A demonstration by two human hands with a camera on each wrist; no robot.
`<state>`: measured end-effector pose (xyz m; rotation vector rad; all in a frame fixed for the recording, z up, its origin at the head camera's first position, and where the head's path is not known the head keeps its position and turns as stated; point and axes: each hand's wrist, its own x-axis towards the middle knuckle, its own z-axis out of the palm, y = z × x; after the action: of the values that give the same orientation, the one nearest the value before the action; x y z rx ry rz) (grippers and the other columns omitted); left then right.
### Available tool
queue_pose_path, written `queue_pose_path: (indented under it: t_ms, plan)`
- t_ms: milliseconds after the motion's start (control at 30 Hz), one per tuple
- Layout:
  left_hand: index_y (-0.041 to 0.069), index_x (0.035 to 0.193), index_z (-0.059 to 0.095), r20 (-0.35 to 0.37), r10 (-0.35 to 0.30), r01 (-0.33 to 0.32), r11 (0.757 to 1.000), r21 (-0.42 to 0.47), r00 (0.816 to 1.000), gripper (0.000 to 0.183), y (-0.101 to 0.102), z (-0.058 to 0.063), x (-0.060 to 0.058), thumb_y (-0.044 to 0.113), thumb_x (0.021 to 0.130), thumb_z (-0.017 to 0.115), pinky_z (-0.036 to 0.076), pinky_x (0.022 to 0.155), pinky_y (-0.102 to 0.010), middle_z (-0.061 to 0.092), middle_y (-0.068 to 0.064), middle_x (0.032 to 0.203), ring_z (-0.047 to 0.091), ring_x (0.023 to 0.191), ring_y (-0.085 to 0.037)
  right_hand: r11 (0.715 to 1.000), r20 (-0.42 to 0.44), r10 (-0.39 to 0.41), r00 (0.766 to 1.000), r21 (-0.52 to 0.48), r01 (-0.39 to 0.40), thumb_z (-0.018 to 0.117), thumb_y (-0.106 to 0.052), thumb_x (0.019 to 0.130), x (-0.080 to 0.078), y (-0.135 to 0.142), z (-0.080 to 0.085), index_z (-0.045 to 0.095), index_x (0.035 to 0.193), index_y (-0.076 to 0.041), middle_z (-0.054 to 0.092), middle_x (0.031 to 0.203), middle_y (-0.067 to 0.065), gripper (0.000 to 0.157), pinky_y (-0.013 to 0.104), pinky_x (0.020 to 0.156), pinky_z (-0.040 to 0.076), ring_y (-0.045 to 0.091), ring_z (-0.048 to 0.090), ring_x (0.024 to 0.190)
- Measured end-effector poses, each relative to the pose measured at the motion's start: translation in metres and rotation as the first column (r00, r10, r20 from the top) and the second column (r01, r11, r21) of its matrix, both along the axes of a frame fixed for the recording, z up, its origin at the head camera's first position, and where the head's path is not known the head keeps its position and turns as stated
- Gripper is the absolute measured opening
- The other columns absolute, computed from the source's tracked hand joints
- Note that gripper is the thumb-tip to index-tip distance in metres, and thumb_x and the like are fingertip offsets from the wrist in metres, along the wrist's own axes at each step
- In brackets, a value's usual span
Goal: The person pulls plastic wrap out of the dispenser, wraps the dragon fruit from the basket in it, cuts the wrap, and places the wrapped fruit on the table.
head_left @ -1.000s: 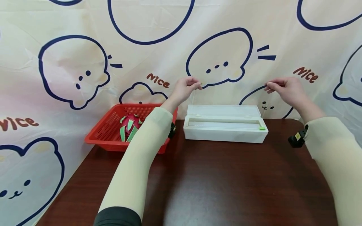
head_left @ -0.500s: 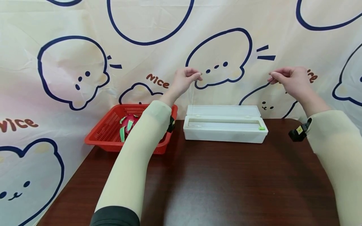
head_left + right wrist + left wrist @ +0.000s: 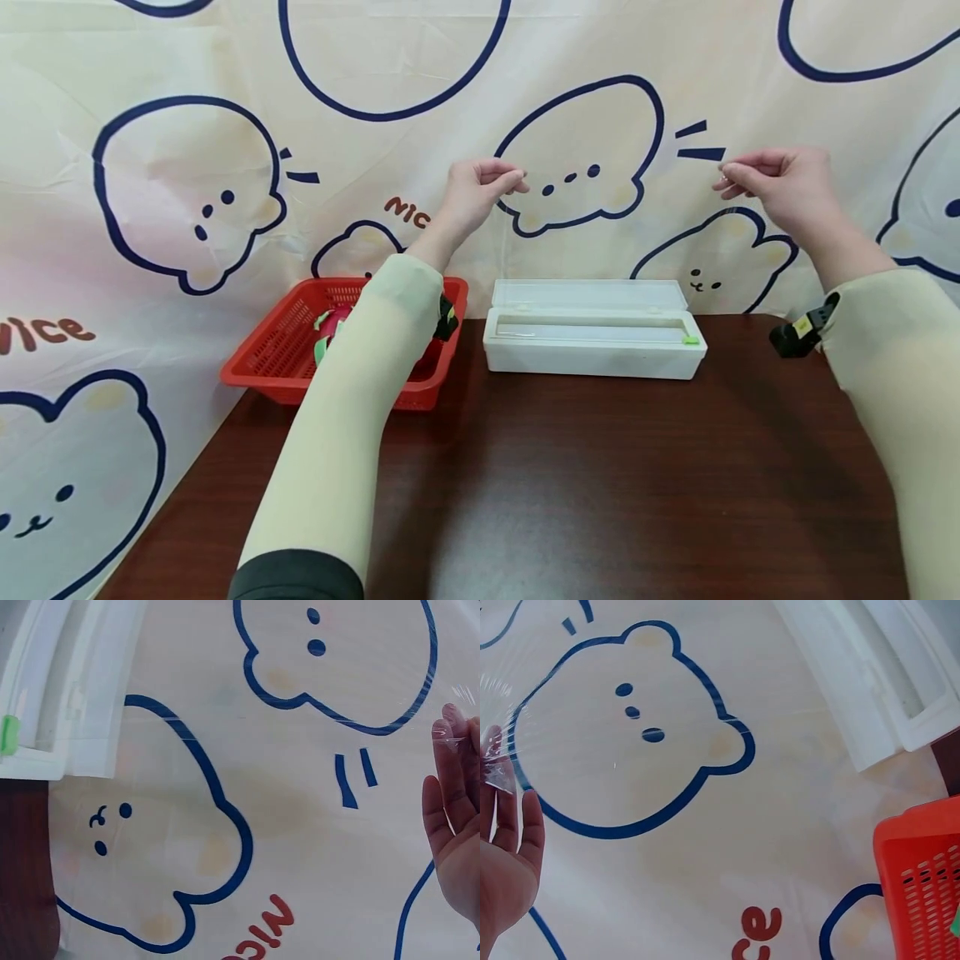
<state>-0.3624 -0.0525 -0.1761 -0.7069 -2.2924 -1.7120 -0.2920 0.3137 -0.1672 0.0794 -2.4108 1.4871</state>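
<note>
My left hand [image 3: 474, 193] and right hand [image 3: 791, 185] are raised in front of the patterned backdrop. Each pinches one corner of a sheet of clear cling film, nearly invisible in the head view. Creases and glints of the cling film [image 3: 499, 776] show at the left fingertips in the left wrist view, and it also gleams by the right fingers in the right wrist view. Below and between the hands stands a white cling film dispenser box [image 3: 592, 362], its lid [image 3: 592, 293] tilted up at the back. A green slider [image 3: 690, 340] sits at the box's right end.
A red perforated basket [image 3: 258, 367] is left of the box. Inside it lies a red fruit with green scales, like a dragon fruit [image 3: 322, 323], partly hidden by my left sleeve. The dark wooden table [image 3: 600, 483] ends at the backdrop cloth [image 3: 420, 150].
Both hands have risen, drifting slightly apart, while keeping their pinch on the cling film. The left sleeve now covers more of the fruit. Box and basket stay in place.
</note>
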Motion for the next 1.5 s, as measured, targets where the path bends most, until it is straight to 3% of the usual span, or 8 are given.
queue_pose_path:
  t_ms: [200, 300, 433, 900, 1000, 1067, 1167, 1500]
  plan:
    - [0.003, 0.104, 0.072, -0.022, -0.001, 0.002, 1.0, 0.024, 1.0, 0.018, -0.001, 0.012, 0.004, 0.017, 0.094, 0.065, 0.047, 0.09, -0.025, 0.073, -0.006, 0.091, 0.062, 0.097, -0.017, 0.998, -0.048, 0.01, 0.999, -0.064, -0.013, 0.066, -0.034, 0.089, 0.004, -0.002, 0.01, 0.074, 0.112, -0.019, 0.071, 0.083, -0.015, 0.028, 0.018, 0.104, 0.031, -0.001, 0.063, 0.083]
    - [0.004, 0.104, 0.072, -0.031, 0.004, -0.003, 1.0, 0.024, 1.0, 0.017, -0.001, 0.017, 0.006, 0.016, 0.094, 0.065, 0.047, 0.09, -0.025, 0.073, -0.006, 0.091, 0.062, 0.097, -0.018, 0.996, -0.067, 0.002, 0.998, -0.088, -0.008, 0.069, -0.033, 0.087, 0.005, -0.001, 0.014, 0.075, 0.11, -0.017, 0.071, 0.082, -0.014, 0.028, 0.012, 0.078, 0.042, 0.001, 0.063, 0.083]
    - [0.003, 0.105, 0.072, -0.03, 0.004, -0.003, 0.999, 0.038, 1.0, 0.018, -0.001, 0.025, 0.008, 0.016, 0.094, 0.066, 0.047, 0.089, -0.024, 0.073, -0.006, 0.09, 0.062, 0.099, -0.021, 0.996, -0.091, -0.012, 0.996, -0.085, 0.005, 0.071, -0.035, 0.086, 0.007, -0.001, 0.02, 0.076, 0.105, -0.019, 0.071, 0.08, -0.014, 0.025, 0.019, 0.051, 0.036, 0.002, 0.06, 0.083]
    - [0.003, 0.105, 0.073, -0.045, 0.014, -0.01, 0.997, 0.082, 0.999, 0.02, 0.0, 0.046, 0.013, 0.017, 0.092, 0.069, 0.047, 0.085, -0.021, 0.072, -0.006, 0.087, 0.063, 0.094, -0.018, 0.994, -0.13, -0.023, 0.991, -0.107, 0.009, 0.071, -0.038, 0.084, 0.013, -0.002, 0.036, 0.075, 0.107, -0.018, 0.072, 0.084, -0.012, 0.031, 0.024, 0.035, 0.041, 0.007, 0.06, 0.068]
    - [0.002, 0.105, 0.073, -0.059, -0.001, 0.007, 0.994, 0.107, 0.998, 0.02, 0.0, 0.048, 0.016, 0.016, 0.091, 0.069, 0.048, 0.086, -0.021, 0.072, -0.006, 0.086, 0.063, 0.094, -0.019, 0.994, -0.166, -0.021, 0.986, -0.109, 0.003, 0.071, -0.036, 0.084, 0.014, -0.003, 0.038, 0.075, 0.109, -0.015, 0.072, 0.085, -0.01, 0.032, 0.02, 0.044, 0.044, 0.006, 0.062, 0.073]
    - [0.001, 0.105, 0.072, -0.063, -0.005, 0.013, 0.993, 0.12, 0.998, 0.02, -0.001, 0.05, 0.017, 0.016, 0.091, 0.069, 0.047, 0.087, -0.02, 0.072, -0.006, 0.086, 0.063, 0.094, -0.02, 0.992, -0.196, -0.009, 0.98, -0.123, -0.016, 0.071, -0.034, 0.084, 0.014, -0.004, 0.039, 0.075, 0.11, -0.013, 0.072, 0.085, -0.008, 0.033, 0.016, 0.059, 0.047, 0.005, 0.063, 0.081]
    - [0.002, 0.104, 0.073, -0.055, -0.008, 0.015, 0.991, 0.135, 0.998, 0.019, -0.001, 0.054, 0.019, 0.015, 0.091, 0.069, 0.047, 0.088, -0.021, 0.072, -0.006, 0.087, 0.063, 0.095, -0.02, 0.989, -0.239, 0.009, 0.971, -0.144, -0.045, 0.072, -0.03, 0.084, 0.015, -0.005, 0.042, 0.074, 0.111, -0.009, 0.072, 0.086, -0.005, 0.035, 0.008, 0.08, 0.042, 0.006, 0.065, 0.085]
    - [0.005, 0.103, 0.074, -0.107, 0.02, -0.007, 0.993, 0.118, 0.994, 0.016, -0.002, 0.066, 0.024, 0.016, 0.092, 0.068, 0.046, 0.083, -0.026, 0.073, -0.004, 0.088, 0.063, 0.092, -0.02, 0.98, -0.261, -0.015, 0.965, -0.195, -0.038, 0.073, -0.032, 0.08, 0.018, -0.005, 0.054, 0.074, 0.111, -0.009, 0.071, 0.085, -0.005, 0.038, 0.008, 0.089, 0.04, 0.004, 0.066, 0.081]
